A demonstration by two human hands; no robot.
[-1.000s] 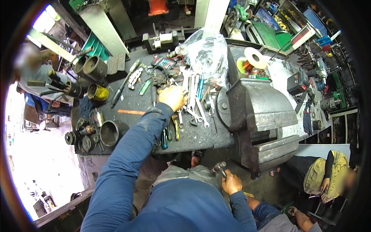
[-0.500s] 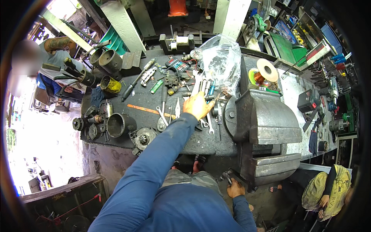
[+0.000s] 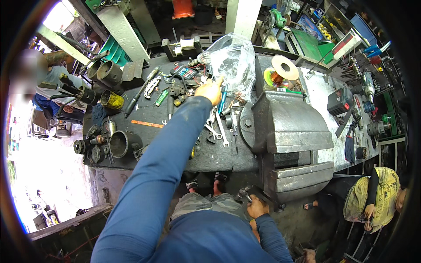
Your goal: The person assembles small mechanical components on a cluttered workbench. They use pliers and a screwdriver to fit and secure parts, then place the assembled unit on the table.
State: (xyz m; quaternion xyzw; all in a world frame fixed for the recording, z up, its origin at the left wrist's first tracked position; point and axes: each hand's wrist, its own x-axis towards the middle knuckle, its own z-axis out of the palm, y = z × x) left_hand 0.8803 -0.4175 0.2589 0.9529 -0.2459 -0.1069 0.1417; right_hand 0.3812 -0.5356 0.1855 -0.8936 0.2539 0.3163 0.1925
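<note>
My left hand [image 3: 209, 93] reaches over the middle of the bench, low above a cluster of hand tools. Its fingers look stretched out and apart, with nothing visibly held, though part of what lies under the palm is hidden. Beside it are a blue-handled tool [image 3: 222, 100], a combination wrench [image 3: 221, 127] and a slim screwdriver-like tool [image 3: 235, 131]. Down by the bench's front, below the vise, my right hand [image 3: 258, 207] is closed around a shiny metal tool [image 3: 244, 193] whose kind I cannot make out.
A large bench vise [image 3: 298, 131] stands to the right. Behind lie a clear plastic bag [image 3: 232, 59] and a copper wire spool [image 3: 285, 68]. Metal cylinders [image 3: 123, 142] crowd the left. One person [image 3: 66, 87] is at far left, another [image 3: 372, 201] at lower right.
My left hand has moved farther over the tools, away from me, its forearm now covering the round metal part at the bench's front. The view has shifted. My right hand still grips the metal tool.
</note>
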